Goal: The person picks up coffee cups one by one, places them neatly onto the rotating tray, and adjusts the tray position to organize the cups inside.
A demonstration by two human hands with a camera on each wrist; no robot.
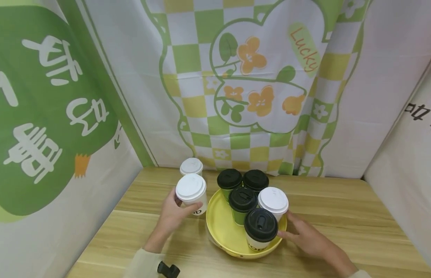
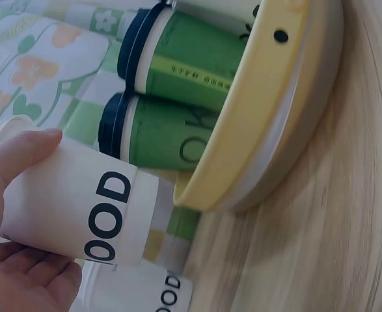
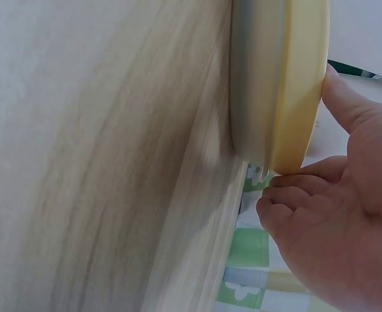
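Note:
My left hand (image 1: 175, 210) grips a white paper cup (image 2: 67, 195) with a white lid, thumb on one side and fingers on the other. The cup appears slightly raised, left of a round yellow tray (image 1: 218, 224). Another white-lidded cup (image 1: 191, 165) stands just behind it. My right hand (image 1: 304, 233) touches the tray's right rim, thumb and fingers spread apart and relaxed. Nearest to it in the tray are a white-lidded cup (image 1: 273, 200) and a black-lidded white cup (image 1: 260, 227). Farther in stand green cups (image 1: 238, 216) with black lids.
The tray rests on a wood-grain table (image 1: 107, 239). A patterned cloth (image 1: 191, 58) hangs along the table's back edge. Printed side curtains (image 1: 132, 154) stand at left and right. A black device (image 1: 168, 269) is at my left cuff.

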